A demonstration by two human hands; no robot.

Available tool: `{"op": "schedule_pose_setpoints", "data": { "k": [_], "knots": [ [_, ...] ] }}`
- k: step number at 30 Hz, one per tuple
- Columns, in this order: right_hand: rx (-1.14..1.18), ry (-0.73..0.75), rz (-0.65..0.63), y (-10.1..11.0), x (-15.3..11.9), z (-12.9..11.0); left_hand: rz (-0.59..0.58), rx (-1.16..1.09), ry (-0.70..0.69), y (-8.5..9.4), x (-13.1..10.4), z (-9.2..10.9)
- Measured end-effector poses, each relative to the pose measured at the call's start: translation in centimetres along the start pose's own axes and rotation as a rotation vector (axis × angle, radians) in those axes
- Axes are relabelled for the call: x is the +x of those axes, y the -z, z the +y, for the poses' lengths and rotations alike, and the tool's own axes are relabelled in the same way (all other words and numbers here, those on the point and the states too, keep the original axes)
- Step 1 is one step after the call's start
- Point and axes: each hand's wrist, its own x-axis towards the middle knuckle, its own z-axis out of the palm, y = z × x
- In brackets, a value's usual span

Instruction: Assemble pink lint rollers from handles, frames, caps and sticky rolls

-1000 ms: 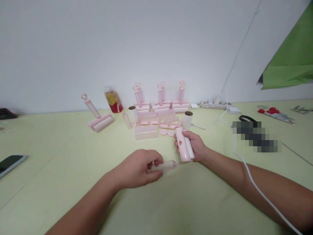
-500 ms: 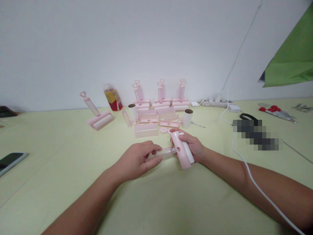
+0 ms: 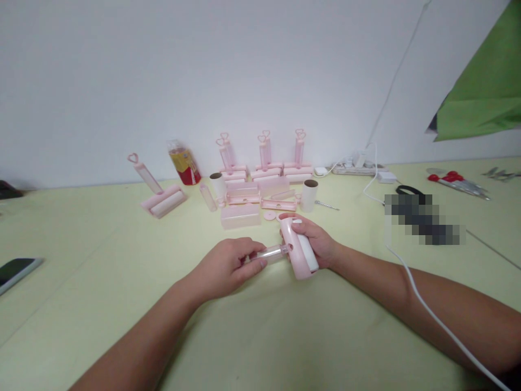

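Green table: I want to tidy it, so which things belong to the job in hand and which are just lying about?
Likely part of the job:
- clear handle, in the left hand
- pink roller head, in the right hand
- loose pink casings
- white rolls
- assembled rollers

Probably just lying about:
- phone
- red-and-yellow packet
- red-handled scissors
- power strip

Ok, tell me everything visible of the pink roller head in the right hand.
The pink roller head has a smooth, curved shell that looks like plastic, with a round hole in its side and a white roll along it. The right hand grips it at a slant, its far end leaning left. The tip of a clear handle is at the hole; whether it has gone in is unclear.
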Motion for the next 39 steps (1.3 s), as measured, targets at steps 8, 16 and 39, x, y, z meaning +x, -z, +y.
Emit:
{"op": "schedule_pose_setpoints", "data": {
  "k": [8, 16, 39],
  "knots": [
    [-0.073, 0.017, 0.068, -0.7, -0.4, -0.2, -0.029, 0.012, -0.006, 0.1, 0.2, 0.3],
    [-0.151, 0.037, 0.153, -1.3, -0.6, -0.4, -0.051, 0.093, -0.002, 0.4, 0.3, 0.4],
    [-0.272, 0.003, 0.199, -2.6, -1.2, -0.1, -0.084, 0.191, -0.036, 0.0, 0.4, 0.6]
  ]
}}
